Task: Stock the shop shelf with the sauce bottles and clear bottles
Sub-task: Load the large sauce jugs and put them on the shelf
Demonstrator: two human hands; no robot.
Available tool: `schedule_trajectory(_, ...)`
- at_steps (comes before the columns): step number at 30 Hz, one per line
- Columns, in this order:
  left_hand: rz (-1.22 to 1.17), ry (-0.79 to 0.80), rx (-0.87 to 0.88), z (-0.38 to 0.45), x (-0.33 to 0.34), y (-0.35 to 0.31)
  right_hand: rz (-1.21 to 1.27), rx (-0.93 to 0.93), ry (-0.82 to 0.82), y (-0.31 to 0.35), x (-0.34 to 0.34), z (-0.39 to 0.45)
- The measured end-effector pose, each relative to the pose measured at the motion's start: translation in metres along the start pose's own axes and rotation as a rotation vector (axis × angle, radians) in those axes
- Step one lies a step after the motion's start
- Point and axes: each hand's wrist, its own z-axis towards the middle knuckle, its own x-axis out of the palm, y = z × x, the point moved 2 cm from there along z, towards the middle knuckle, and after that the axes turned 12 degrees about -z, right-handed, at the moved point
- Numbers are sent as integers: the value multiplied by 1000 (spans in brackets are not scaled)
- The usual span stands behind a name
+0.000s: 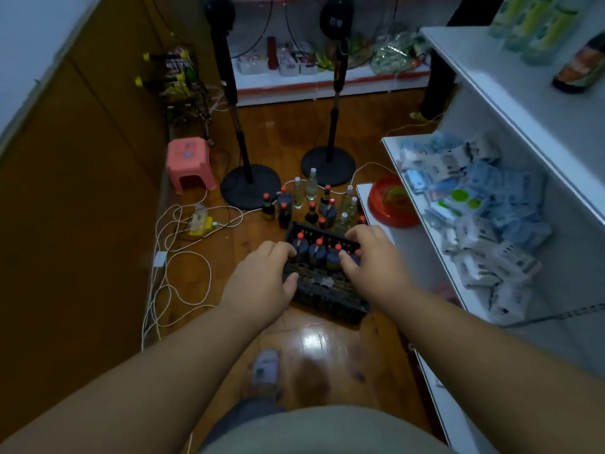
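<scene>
A person reaches down with both arms to a black plastic crate (pixel 327 290) on the wooden floor (pixel 314 342) beside a white shop shelf (pixel 422 253). The left hand (pixel 262 276) curls over the crate's left rim, thumb on the near side, fingers by the neck of a dark sauce bottle (pixel 300 247). The right hand (pixel 370 257) grips the crate's right side, fingers hooked over the far rim and thumb among the red caps. Three or four dark sauce bottles stand upright in the crate's far half. Just beyond the crate, more sauce bottles (pixel 284 213) and clear bottles (pixel 311 185) stand grouped on the floor, near the round bases of two pedestal fans (pixel 329 165). A red bowl (pixel 391 201) sits on the shelf's low tier, packets (pixel 484 204) heaped on the tier above. A pink stool (pixel 190 163) and tangled white cables (pixel 183 263) lie to the left.
</scene>
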Motion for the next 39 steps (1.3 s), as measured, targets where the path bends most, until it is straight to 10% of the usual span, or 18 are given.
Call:
schedule_trajectory(20,-109,458,-69,269,194,49,17,373,213,-153,130,178)
schedule_trajectory(28,-334,629,-503,326,392,158,68,457,315,-252,313,236)
schedule_trajectory(33,-867,492,-1036,358,515,221,35,583,401,-327,428,262)
schedule_trajectory(39,-1262,333,-1218,391,591,253,237,714,343,-372,506,304)
